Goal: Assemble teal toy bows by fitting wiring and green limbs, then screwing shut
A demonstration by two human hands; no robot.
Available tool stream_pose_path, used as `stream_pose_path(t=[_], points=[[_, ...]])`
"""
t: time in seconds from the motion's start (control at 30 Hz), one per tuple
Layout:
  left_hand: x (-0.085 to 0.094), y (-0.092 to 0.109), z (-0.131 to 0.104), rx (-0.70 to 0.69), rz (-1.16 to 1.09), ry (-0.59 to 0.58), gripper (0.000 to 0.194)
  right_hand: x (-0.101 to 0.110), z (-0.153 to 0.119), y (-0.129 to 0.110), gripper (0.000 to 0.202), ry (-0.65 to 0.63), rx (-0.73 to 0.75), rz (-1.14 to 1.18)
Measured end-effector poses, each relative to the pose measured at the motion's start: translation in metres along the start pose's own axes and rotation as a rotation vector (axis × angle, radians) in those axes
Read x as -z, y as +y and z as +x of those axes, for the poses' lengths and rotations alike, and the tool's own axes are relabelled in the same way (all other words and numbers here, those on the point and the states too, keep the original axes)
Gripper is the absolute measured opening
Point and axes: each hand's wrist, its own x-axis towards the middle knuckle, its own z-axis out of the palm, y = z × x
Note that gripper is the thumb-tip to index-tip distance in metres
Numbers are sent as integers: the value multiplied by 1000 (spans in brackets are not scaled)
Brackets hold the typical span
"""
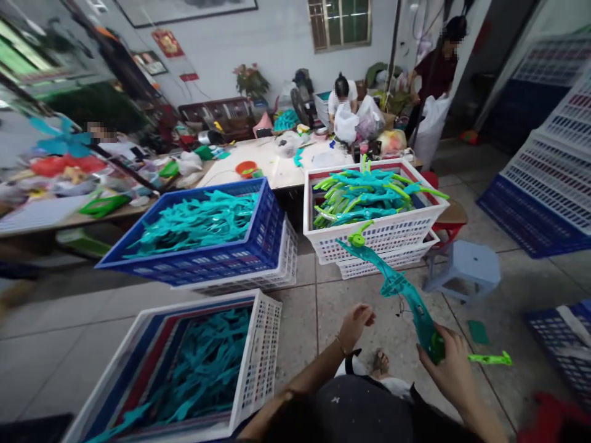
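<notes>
My right hand (450, 363) is wrapped round the lower end of a toy bow (410, 292), a long curved teal plastic piece with lime green wheels and tips at both ends. A thin dark string hangs loosely by its middle. The upper end reaches toward a white crate (373, 243) piled with teal and lime green bow pieces. To the left of the bow, my left hand (357, 325) hangs over the floor with its fingers curled in, apart from the bow; nothing shows in it.
A blue crate (265, 231) and a nearer white crate (263, 338) hold teal pieces. Right of the bow stand a grey-blue stool (475, 267) and stacked crates (549, 166). Behind is a cluttered table (258, 154), where a person (344, 101) sits and another person (434, 71) stands.
</notes>
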Motion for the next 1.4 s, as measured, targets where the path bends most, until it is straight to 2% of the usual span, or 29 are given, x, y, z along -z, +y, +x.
stream_pose_path(t=[0.07,0.17,0.27,0.33,0.4,0.47,0.57,0.67,0.77,0.87,0.97,1.03,1.1,1.17,1.23,1.3,1.4], points=[[-21,5,14,65,22,-94,52,-2,25,4,61,20,13,6],[-36,19,30,95,45,-164,61,-17,64,-5,60,26,47,41],[-32,41,47,54,51,-173,63,-48,103,-31,58,29,106,117],[-19,58,59,-10,38,-145,61,-77,129,-57,58,34,165,161],[3,77,73,-92,17,-75,54,-111,154,-89,57,41,213,192],[35,98,90,-164,-2,18,50,-148,178,-126,57,48,243,224],[98,139,115,-218,-4,115,52,-204,213,-191,58,65,258,272],[161,188,137,-224,47,139,49,-251,247,-255,58,85,236,304],[204,236,160,-211,124,94,43,-278,281,-297,58,114,189,307],[218,267,187,-169,182,-37,42,-282,307,-307,59,153,130,276],[207,279,214,-126,163,-167,55,-266,313,-295,63,191,66,211],[187,281,230,-97,110,-213,60,-250,307,-281,65,211,16,155],[158,278,242,-44,95,-300,50,-232,294,-265,66,238,-51,100],[122,271,249,20,132,-448,39,-216,279,-244,65,278,-131,50],[81,256,250,81,176,-588,37,-201,261,-217,64,328,-211,4],[36,233,249,129,220,-676,39,-187,242,-184,64,381,-281,-38],[-40,189,245,183,272,-741,41,-161,216,-124,65,445,-375,-92]])
